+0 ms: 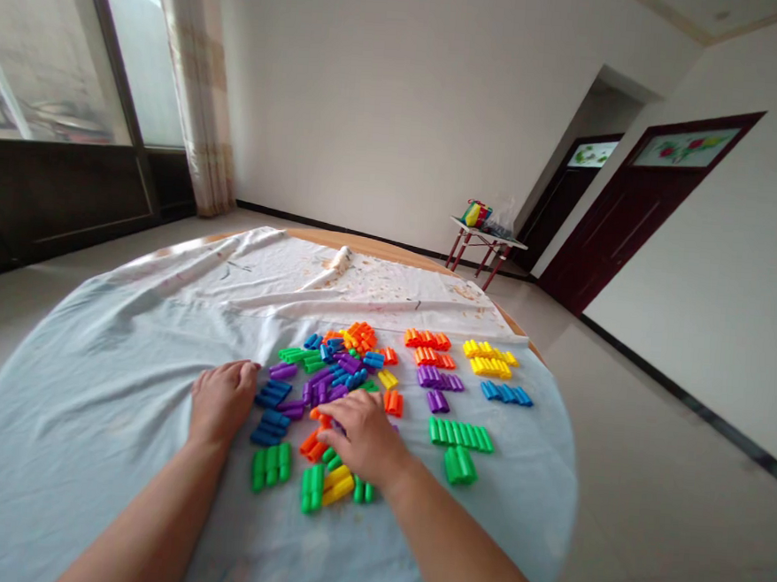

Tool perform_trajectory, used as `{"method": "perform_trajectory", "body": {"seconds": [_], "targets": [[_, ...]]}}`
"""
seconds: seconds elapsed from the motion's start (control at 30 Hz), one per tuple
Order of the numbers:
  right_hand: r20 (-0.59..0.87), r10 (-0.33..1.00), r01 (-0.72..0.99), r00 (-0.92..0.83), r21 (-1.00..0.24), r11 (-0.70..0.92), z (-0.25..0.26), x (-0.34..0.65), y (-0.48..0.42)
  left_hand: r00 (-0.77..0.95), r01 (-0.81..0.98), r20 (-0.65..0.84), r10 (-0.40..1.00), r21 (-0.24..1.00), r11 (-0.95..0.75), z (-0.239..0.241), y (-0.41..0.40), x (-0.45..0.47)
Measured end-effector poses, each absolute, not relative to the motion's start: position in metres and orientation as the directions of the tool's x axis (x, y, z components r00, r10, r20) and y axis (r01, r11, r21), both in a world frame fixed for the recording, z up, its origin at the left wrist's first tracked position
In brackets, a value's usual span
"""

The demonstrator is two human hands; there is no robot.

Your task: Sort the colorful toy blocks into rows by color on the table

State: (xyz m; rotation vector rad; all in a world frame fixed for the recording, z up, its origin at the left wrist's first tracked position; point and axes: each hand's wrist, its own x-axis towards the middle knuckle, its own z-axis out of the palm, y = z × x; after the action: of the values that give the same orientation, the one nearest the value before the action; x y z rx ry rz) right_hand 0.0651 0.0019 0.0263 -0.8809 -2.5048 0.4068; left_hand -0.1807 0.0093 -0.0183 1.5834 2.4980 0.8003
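Note:
A mixed heap of plastic tube blocks [336,372] in several colours lies on a pale blue cloth [102,395] over a round table. My left hand [222,399] rests curled on the cloth at the heap's left edge, beside blue blocks [273,394], holding nothing that I can see. My right hand [365,436] lies palm down over the heap's near side, fingers on orange and purple pieces. Sorted rows lie to the right: orange blocks [428,340], yellow blocks [488,358], purple blocks [439,380], blue blocks [506,393] and green blocks [462,434].
A white, stained cloth [336,278] with a small roll [341,258] covers the table's far half. A small red-legged side table [486,245] with bags stands by the far wall. Dark doors are at the right, windows at the left.

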Motion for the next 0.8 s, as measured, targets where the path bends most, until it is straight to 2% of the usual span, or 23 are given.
{"method": "perform_trajectory", "body": {"seconds": [0.13,0.2,0.3,0.4,0.5,0.8], "targets": [[0.376,0.767,0.542,-0.520,-0.549,0.636,0.041,0.097,-0.005,-0.469,0.821,0.185,0.864,0.451,0.349,-0.018,0.011,-0.181],[0.375,0.811,0.609,-0.449,-0.536,0.585,0.043,0.118,-0.010,-0.474,0.818,0.165,0.865,0.446,0.363,-0.017,0.012,-0.180],[0.343,0.858,0.741,-0.383,-0.440,0.507,0.035,0.142,-0.016,-0.482,0.812,0.132,0.866,0.439,0.385,-0.016,0.015,-0.180],[0.266,0.880,0.803,-0.393,-0.367,0.469,0.022,0.151,-0.020,-0.494,0.808,0.101,0.864,0.419,0.413,-0.015,0.017,-0.182],[0.229,0.866,0.785,-0.445,-0.367,0.500,0.014,0.151,-0.022,-0.496,0.816,0.068,0.865,0.377,0.438,-0.017,0.018,-0.185],[0.139,0.809,0.729,-0.571,-0.367,0.578,0.016,0.159,-0.013,-0.470,0.852,0.169,0.866,0.344,0.395,-0.027,0.021,-0.193]]}}
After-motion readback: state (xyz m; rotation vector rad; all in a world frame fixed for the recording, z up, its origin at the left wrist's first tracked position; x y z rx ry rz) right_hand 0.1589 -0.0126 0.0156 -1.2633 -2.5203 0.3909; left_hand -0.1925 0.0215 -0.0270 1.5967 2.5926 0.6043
